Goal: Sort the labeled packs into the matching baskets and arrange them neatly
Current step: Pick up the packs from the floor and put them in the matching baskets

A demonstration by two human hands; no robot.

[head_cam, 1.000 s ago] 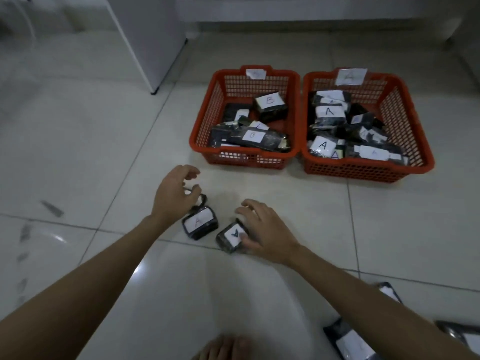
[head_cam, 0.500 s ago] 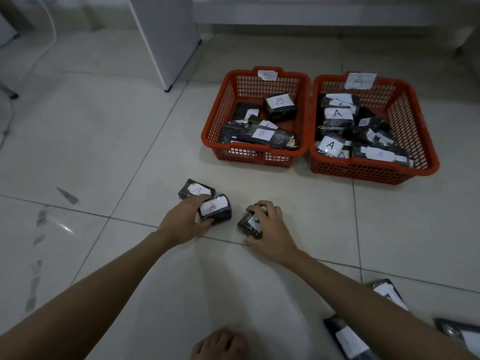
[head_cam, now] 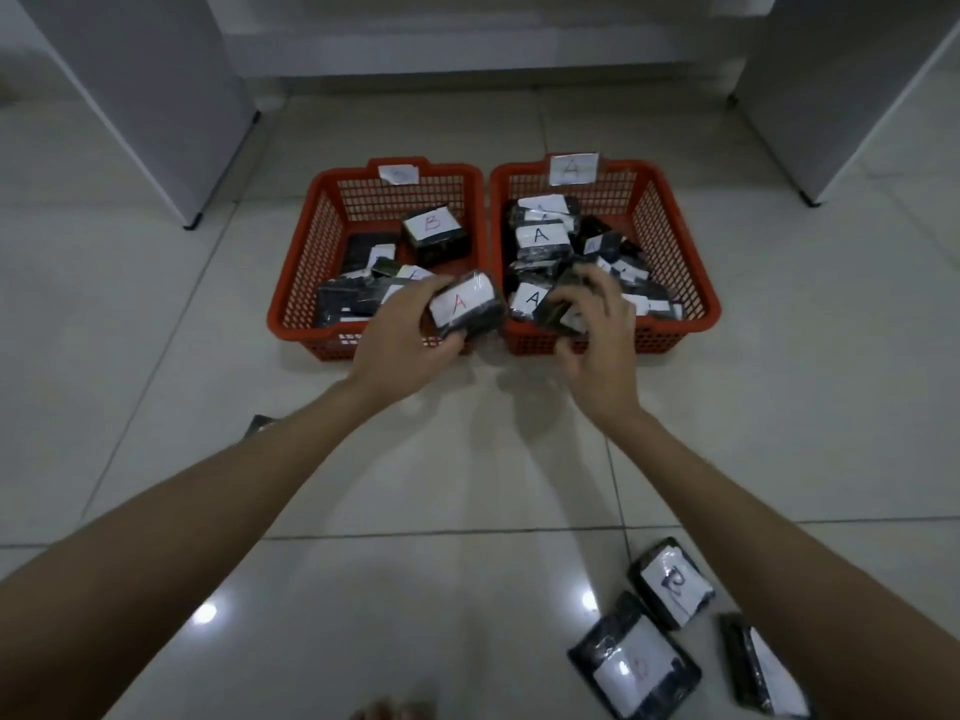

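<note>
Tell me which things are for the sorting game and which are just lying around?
For the sorting:
- left hand holding the A pack
- right hand holding a dark pack
- left basket, with B packs
- right basket, labelled A
- loose packs on the floor

Just there:
- white cabinets
- tiled floor
</note>
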